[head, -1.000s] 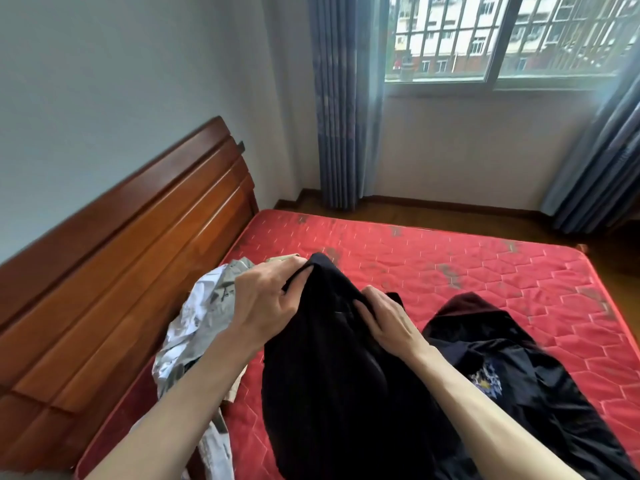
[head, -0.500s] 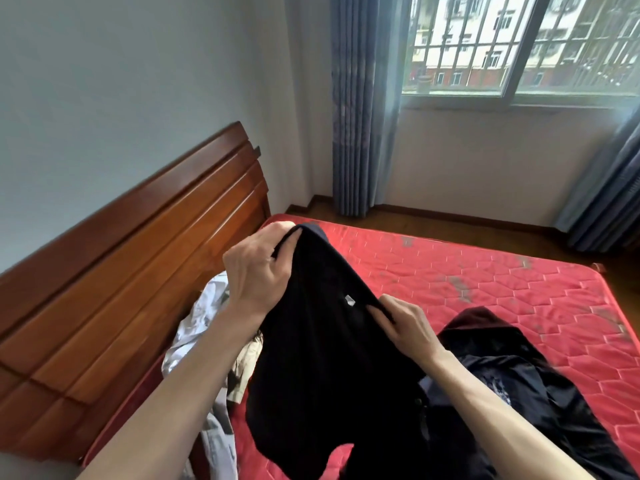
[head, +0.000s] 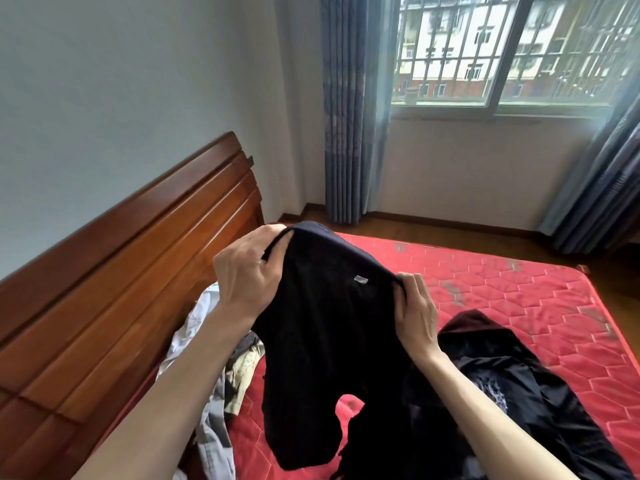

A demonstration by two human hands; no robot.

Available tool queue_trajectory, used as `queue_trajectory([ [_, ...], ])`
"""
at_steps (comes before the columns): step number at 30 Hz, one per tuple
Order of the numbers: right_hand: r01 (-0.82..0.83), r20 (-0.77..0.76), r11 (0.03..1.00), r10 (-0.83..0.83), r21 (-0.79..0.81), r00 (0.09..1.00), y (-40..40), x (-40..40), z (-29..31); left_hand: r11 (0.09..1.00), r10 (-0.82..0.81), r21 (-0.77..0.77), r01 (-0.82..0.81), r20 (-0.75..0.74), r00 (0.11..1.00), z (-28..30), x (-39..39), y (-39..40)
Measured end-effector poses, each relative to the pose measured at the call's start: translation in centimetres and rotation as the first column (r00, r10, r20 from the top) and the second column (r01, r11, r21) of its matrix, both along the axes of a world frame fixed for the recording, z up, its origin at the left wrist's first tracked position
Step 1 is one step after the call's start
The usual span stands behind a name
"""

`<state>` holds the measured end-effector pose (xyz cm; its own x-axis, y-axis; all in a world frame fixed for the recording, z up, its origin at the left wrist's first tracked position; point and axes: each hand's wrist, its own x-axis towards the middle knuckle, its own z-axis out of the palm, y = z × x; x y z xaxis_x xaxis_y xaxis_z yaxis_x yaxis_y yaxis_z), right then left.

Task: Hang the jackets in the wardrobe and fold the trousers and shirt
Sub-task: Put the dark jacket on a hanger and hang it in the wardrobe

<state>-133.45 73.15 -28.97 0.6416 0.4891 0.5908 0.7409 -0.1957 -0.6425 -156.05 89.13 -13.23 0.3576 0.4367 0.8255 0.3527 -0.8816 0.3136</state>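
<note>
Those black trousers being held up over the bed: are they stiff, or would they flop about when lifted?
Probably floppy: the black trousers sag between the left hand and right hand, and both legs hang limp towards the red mattress. They seem light, since fingertip pinches at the waistband hold them. Likely not slippery, but that is hard to tell.

Both hands (head: 247, 271) — raised, fingers curled
</note>
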Motion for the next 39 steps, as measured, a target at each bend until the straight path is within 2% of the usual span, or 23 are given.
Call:
queue_trajectory([
  [4,0.130,-0.191,0.991,-0.124,0.019,0.974,-0.1,-0.9,0.3,1.000,-0.011,-0.007,0.011,0.024,1.000,-0.3,-0.4,0.2],
  [6,0.083,-0.178,0.996,-0.079,0.015,0.981,-0.5,-1.0,0.5,1.000,-0.023,-0.014,0.023,0.026,0.999,-0.5,-0.7,0.6],
  [9,-0.099,-0.173,0.995,0.103,0.031,0.980,-1.4,0.1,1.4,0.998,0.004,-0.059,-0.002,0.033,0.999,-0.6,-1.3,1.6],
  [10,-0.150,-0.129,0.989,0.151,0.012,0.980,-1.8,0.9,1.8,0.997,0.018,-0.076,-0.015,0.035,0.999,-0.6,-1.6,2.0],
  [13,-0.224,0.151,0.966,0.243,-0.132,0.958,-3.3,3.4,3.9,0.996,0.026,-0.087,-0.026,-0.002,1.000,-0.6,-1.8,2.8],
  [17,-0.168,0.427,0.919,0.320,-0.356,0.846,-5.5,5.8,6.5,0.973,0.041,-0.222,-0.058,-0.078,0.996,-1.1,-1.3,3.0],
  [19,-0.087,0.463,0.934,0.250,-0.345,0.850,-6.2,6.2,7.5,0.956,0.012,-0.289,-0.047,-0.119,0.993,-1.4,-1.0,3.1],
  [22,0.079,0.432,0.954,0.056,-0.290,0.900,-6.9,5.6,8.8,0.952,-0.102,-0.303,0.042,-0.183,0.978,-1.7,-1.4,3.3],
  [25,0.187,0.350,0.942,-0.082,-0.277,0.933,-7.9,4.0,10.5,0.941,-0.284,-0.284,0.183,-0.372,0.884,-1.9,-1.6,3.8],
  [28,0.234,0.380,0.935,-0.121,-0.267,0.917,-10.0,2.2,12.4,0.944,-0.323,-0.216,0.248,-0.464,0.825,-1.9,-1.2,3.7],
  [32,0.295,0.462,0.905,-0.129,-0.306,0.877,-13.2,0.3,15.5,0.864,-0.493,-0.313,0.395,-0.367,0.789,-1.8,0.9,2.7],
  [36,0.231,0.272,0.918,-0.144,-0.321,0.951,-16.8,-1.3,18.8,0.716,-0.647,-0.483,0.505,-0.186,0.739,-1.2,4.2,0.1],
  [39,0.211,0.178,0.941,-0.167,-0.265,0.970,-20.0,-2.6,20.8,0.621,-0.723,-0.547,0.562,-0.123,0.680,-0.3,6.4,-2.5],
])
